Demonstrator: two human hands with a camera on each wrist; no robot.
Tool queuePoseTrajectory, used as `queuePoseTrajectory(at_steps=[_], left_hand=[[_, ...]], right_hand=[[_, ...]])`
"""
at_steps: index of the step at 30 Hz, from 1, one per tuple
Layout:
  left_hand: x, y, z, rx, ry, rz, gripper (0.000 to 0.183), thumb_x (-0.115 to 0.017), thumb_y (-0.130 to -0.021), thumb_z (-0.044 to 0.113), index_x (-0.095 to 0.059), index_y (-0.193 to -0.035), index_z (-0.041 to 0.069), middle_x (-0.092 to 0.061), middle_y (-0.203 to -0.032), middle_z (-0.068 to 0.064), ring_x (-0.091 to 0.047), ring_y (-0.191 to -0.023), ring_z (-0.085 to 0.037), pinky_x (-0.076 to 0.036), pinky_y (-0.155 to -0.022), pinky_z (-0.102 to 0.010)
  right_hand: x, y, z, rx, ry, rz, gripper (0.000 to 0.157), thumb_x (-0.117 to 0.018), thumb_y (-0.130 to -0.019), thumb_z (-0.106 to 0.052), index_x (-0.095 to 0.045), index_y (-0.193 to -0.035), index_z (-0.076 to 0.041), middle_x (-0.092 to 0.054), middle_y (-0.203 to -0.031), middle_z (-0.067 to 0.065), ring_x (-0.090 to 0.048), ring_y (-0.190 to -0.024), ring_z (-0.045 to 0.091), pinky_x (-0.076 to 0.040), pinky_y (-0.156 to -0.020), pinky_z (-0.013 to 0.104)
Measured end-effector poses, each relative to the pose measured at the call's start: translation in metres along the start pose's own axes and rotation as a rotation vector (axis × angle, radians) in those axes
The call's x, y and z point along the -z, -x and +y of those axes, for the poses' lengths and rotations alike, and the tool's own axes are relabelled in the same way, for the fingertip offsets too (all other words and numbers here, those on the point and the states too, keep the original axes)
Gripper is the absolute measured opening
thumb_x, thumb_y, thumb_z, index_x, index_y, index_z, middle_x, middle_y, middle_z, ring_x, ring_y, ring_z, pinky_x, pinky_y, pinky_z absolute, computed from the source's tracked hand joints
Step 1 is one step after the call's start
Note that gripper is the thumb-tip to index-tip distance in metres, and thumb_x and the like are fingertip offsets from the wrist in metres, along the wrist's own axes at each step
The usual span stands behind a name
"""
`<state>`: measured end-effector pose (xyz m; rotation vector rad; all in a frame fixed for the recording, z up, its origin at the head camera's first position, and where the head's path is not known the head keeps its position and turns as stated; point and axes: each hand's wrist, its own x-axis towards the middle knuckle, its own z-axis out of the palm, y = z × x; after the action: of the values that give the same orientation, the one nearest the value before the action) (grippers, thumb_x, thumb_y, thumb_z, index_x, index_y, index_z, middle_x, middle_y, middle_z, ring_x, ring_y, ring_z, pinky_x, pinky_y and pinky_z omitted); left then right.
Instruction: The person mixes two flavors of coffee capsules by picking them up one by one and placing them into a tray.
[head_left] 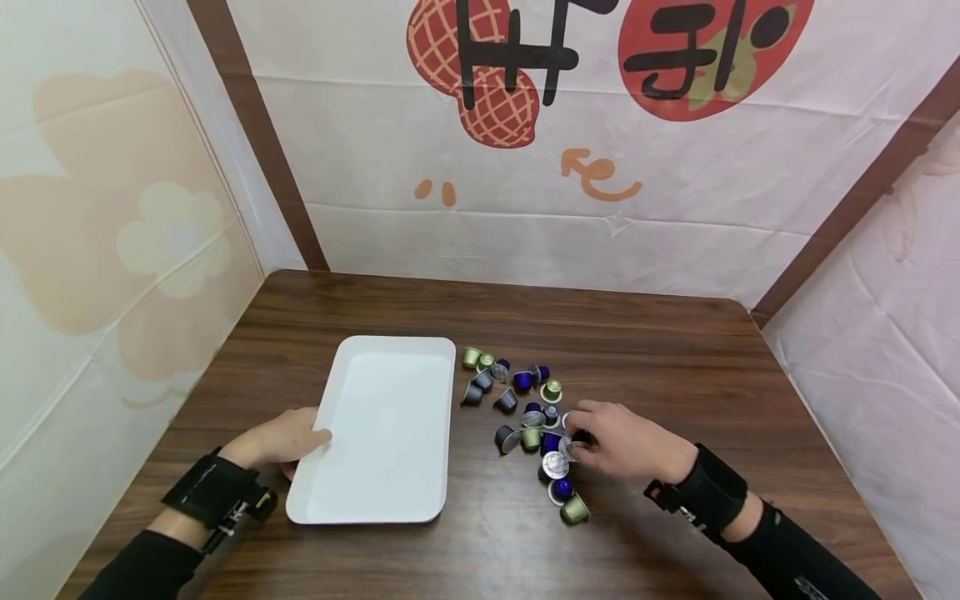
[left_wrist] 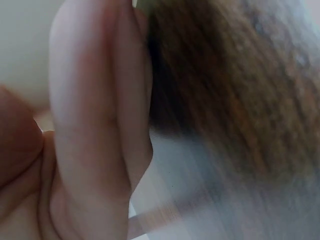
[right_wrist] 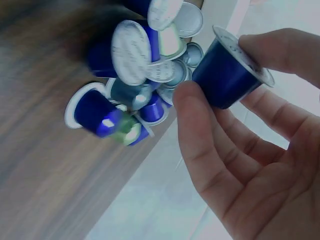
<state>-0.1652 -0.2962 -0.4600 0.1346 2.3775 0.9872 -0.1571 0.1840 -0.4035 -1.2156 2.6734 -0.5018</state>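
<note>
A white rectangular tray (head_left: 390,425) lies on the wooden table. My left hand (head_left: 283,437) grips its left edge, thumb on the upper side; in the left wrist view the fingers (left_wrist: 90,110) fill much of the picture. My right hand (head_left: 630,440) is over the right side of a scattered group of coffee capsules. Between thumb and forefinger it pinches a dark blue coffee capsule (right_wrist: 225,75) with a silver rim, seen best in the right wrist view. Around it lie green (head_left: 575,509), blue (head_left: 522,381) and grey capsules (head_left: 506,401), some upright, some tipped over.
The capsules spread along the tray's right side, several touching each other. Behind the brown table (head_left: 637,342) hangs a printed white cloth (head_left: 510,242), with more pale cloth at the left (head_left: 90,250) and right (head_left: 877,333).
</note>
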Motion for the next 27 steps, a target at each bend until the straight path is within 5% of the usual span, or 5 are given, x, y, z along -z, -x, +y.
queuePoseTrajectory(at_steps=[9, 27], left_hand=[[-0.001, -0.001, 0.001, 0.03, -0.038, 0.01, 0.04, -0.042, -0.095, 0.011, -0.042, -0.13, -0.008, -0.061, -0.07, -0.008, -0.062, -0.054, -0.023, -0.051, -0.041, -0.036], [-0.001, 0.002, 0.005, 0.043, -0.031, 0.013, 0.035, -0.043, -0.095, 0.01, -0.046, -0.127, -0.005, -0.06, -0.069, -0.008, -0.061, -0.053, -0.023, -0.05, -0.041, -0.036]], right_hand=[[0.008, -0.048, -0.009, 0.111, 0.02, -0.055, 0.006, -0.061, -0.09, -0.015, -0.059, -0.095, -0.013, -0.049, -0.087, -0.004, -0.042, -0.069, 0.008, -0.039, -0.06, 0.023], [0.009, -0.139, -0.026, 0.139, -0.036, -0.039, 0.019, -0.059, -0.093, -0.015, -0.06, -0.109, -0.006, -0.057, -0.098, 0.003, -0.045, -0.066, 0.009, -0.041, -0.06, 0.023]])
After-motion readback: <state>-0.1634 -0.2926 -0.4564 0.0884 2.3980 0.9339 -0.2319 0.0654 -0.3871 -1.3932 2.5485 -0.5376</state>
